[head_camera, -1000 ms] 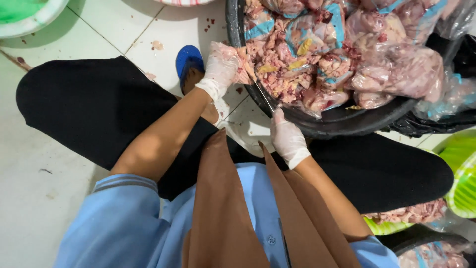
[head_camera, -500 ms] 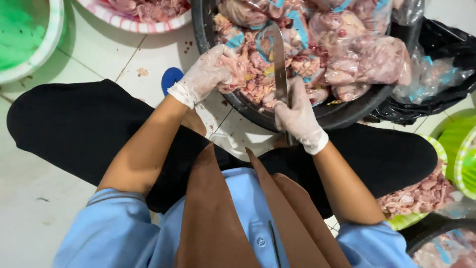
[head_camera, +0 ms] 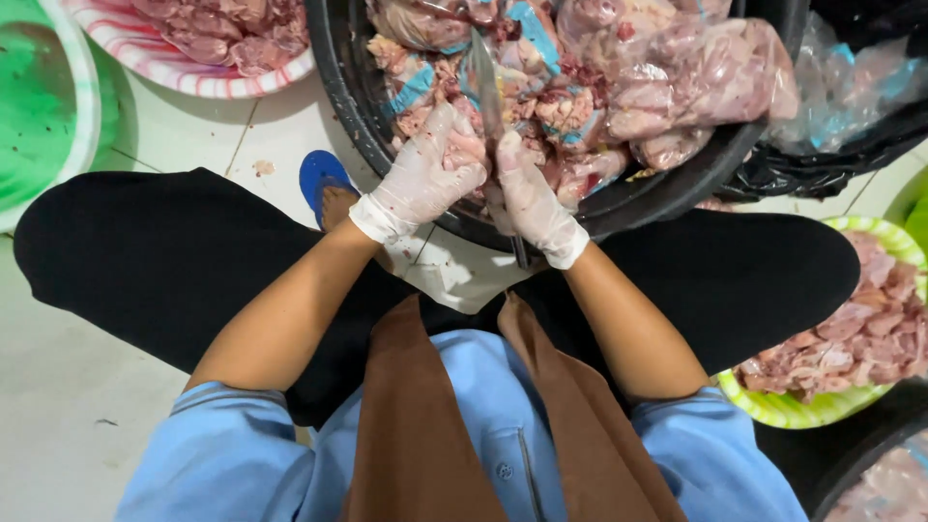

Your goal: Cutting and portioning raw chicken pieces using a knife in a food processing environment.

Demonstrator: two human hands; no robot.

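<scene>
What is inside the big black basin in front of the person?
The black basin holds pink raw meat, partly in clear bags with blue print. The right hand holds a knife over it; the left hand touches meat. The bottom is covered.

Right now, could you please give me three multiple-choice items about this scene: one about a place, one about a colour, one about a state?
1. Where does the red-striped white plastic basin of raw meat lie?
A upper left
B lower right
C centre

2. What colour is the sandal on the tiled floor?
A yellow
B blue
C red

3. What does the gloved right hand do?
A hangs free
B rests on a knee
C grips a steel-bladed knife

Answers: 1 A, it sits at the top-left edge; 2 B, clearly blue; 3 C, fingers wrap the handle.
</scene>
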